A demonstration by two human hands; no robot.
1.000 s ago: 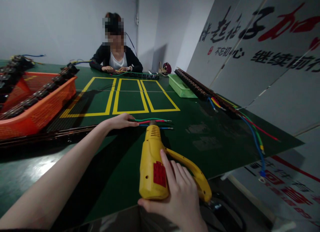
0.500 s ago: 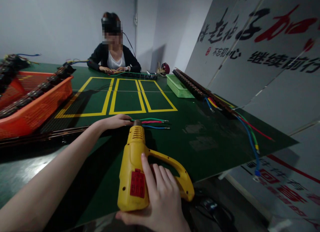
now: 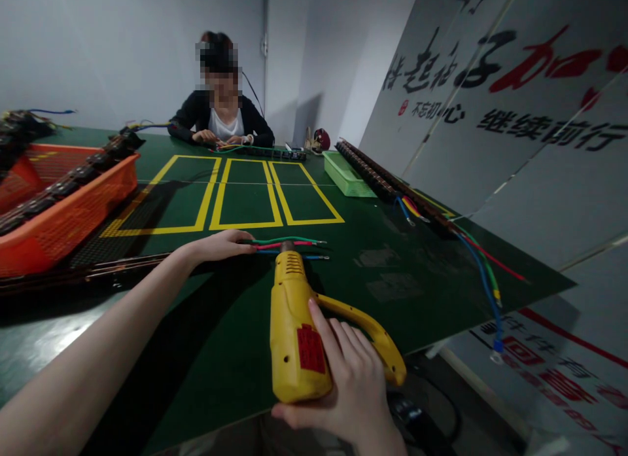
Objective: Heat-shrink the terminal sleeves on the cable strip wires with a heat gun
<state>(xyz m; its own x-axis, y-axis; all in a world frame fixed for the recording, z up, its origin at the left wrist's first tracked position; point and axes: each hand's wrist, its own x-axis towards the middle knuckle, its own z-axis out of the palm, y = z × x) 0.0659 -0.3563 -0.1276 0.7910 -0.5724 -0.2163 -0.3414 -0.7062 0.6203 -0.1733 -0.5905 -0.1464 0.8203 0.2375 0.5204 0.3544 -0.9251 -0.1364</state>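
My right hand [image 3: 350, 371] is wrapped around the rear of a yellow heat gun [image 3: 292, 325], with the thumb under its back end. The gun's metal nozzle [image 3: 287, 246] points away from me, over the cables. Left of it, my left hand [image 3: 226, 244] closes around the near part of a green wire [image 3: 294, 238], a red wire [image 3: 267, 246] and a blue wire [image 3: 316, 256]. Metal terminals show at some of the wire ends. The wires run from a long dark strip [image 3: 132, 266], partly hidden by my left forearm.
An orange basket [image 3: 98, 201] with dark coil strips stands at left. A green basket [image 3: 348, 181] and another long strip [image 3: 387, 175] with hanging wires lie at right. Yellow tape rectangles [image 3: 245, 226] mark the green table [image 3: 343, 325]. A co-worker [image 3: 223, 122] sits opposite, handling wires.
The heat gun has moved right in my right hand, its nozzle shifting along the wires toward their terminals. My left hand stays at the wires, and the view has shifted slightly.
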